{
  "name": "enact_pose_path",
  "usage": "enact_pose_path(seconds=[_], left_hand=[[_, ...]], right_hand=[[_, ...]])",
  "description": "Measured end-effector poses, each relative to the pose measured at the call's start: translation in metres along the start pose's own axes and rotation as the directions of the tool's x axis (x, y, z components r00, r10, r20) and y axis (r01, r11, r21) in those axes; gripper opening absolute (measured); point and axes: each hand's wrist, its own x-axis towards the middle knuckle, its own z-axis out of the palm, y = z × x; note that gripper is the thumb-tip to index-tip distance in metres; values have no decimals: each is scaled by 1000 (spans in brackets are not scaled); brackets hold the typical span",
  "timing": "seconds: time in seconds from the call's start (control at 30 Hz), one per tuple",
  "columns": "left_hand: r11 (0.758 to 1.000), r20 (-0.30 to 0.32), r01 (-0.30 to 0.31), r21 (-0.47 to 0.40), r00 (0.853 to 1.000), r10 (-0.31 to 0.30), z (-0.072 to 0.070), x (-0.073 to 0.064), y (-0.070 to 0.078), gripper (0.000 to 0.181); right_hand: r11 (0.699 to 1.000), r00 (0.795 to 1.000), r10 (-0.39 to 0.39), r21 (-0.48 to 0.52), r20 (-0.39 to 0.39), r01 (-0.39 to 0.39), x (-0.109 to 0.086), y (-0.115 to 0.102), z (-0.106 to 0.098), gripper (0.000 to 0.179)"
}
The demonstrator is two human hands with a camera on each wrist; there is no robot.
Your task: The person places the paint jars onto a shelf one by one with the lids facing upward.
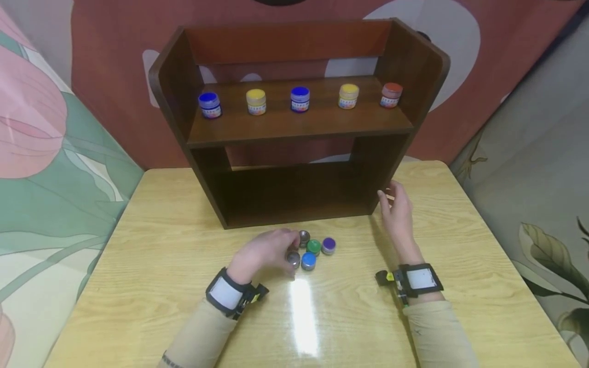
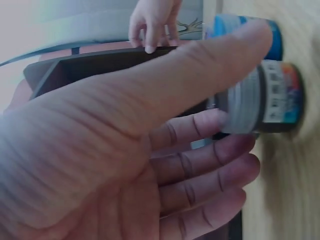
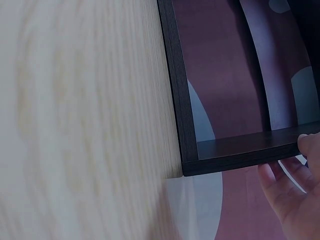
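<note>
My left hand [image 1: 267, 251] reaches in at a small cluster of paint jars. Its thumb and fingers stand apart, astride a dark jar with a clear lid [image 2: 282, 97], the fingertips right at that lid. Close beside it are a blue jar [image 1: 309, 261], a green jar [image 1: 314, 247], a purple jar [image 1: 329, 246] and a second dark jar [image 1: 304, 237]. At the right side of the brown wooden shelf [image 1: 299, 134], my right hand [image 1: 398, 214] holds the side panel's edge. The right wrist view shows its thumb on the front edge and fingers [image 3: 270, 179] on the outer side.
On the upper board stand several paint jars in a row: a blue jar [image 1: 210, 105], a yellow jar [image 1: 256, 101], another blue one, another yellow one and a red jar [image 1: 391, 95]. The shelf stands toward the back of the wood-grain table [image 1: 152, 266], before a patterned cloth.
</note>
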Motion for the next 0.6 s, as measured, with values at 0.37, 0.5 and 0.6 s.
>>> enact_pose_path(seconds=[0.37, 0.5, 0.6], left_hand=[[995, -14, -68, -70, 998, 67, -4, 4, -14, 26], [991, -54, -104, -89, 994, 100, -8, 2, -20, 27], [989, -88, -92, -112, 993, 82, -10, 1, -23, 29]], right_hand=[[1000, 1000, -7, -6, 0, 7, 2, 0, 0, 34], [1000, 1000, -12, -13, -4, 12, 2, 0, 1, 34], [1000, 1000, -12, -20, -6, 12, 2, 0, 1, 35]])
